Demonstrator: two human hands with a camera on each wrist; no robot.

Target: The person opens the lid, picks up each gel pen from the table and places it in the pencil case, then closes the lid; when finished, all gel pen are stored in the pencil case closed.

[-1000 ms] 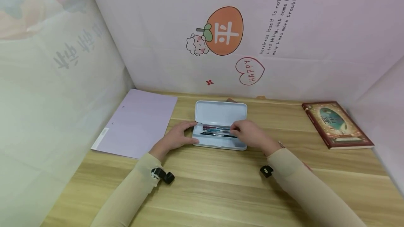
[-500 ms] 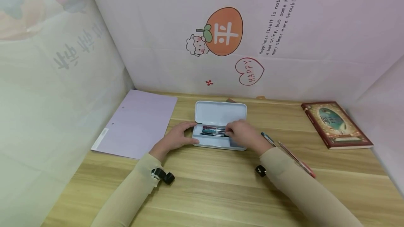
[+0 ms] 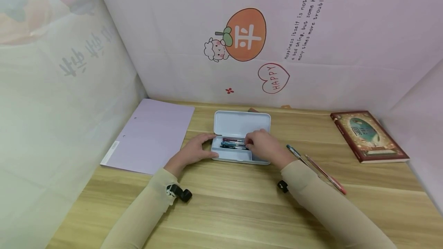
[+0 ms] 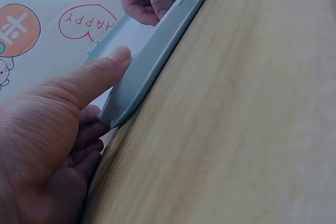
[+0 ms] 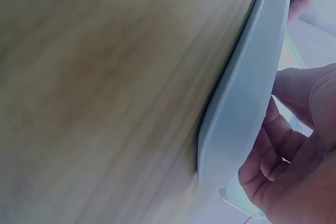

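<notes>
A pale blue pencil case [image 3: 238, 123] lies on the wooden table with its lid raised at the back. Several pens [image 3: 232, 143] lie lengthwise in its rear compartment, with red, teal and black parts showing. My left hand [image 3: 193, 150] grips the left end of the case. Its thumb [image 4: 113, 64] rests on the front rim, and the other fingers curl around the end. Inside the case my right hand [image 3: 264, 146] pinches at the pens' right ends, thumb and fingers curled. In the right wrist view the front wall [image 5: 247, 93] hides those fingertips and the pens.
Right of the case, a blue-capped pen [image 3: 294, 151] and a red pen [image 3: 327, 175] lie on the table by my right sleeve. A lilac folder [image 3: 155, 137] lies at the left. A red-bordered book [image 3: 368, 135] sits at the right near the wall.
My right hand has shifted left within the case, covering more of the pens' right ends. The right forearm has moved too, uncovering the two pens on the table. The left hand stays put.
</notes>
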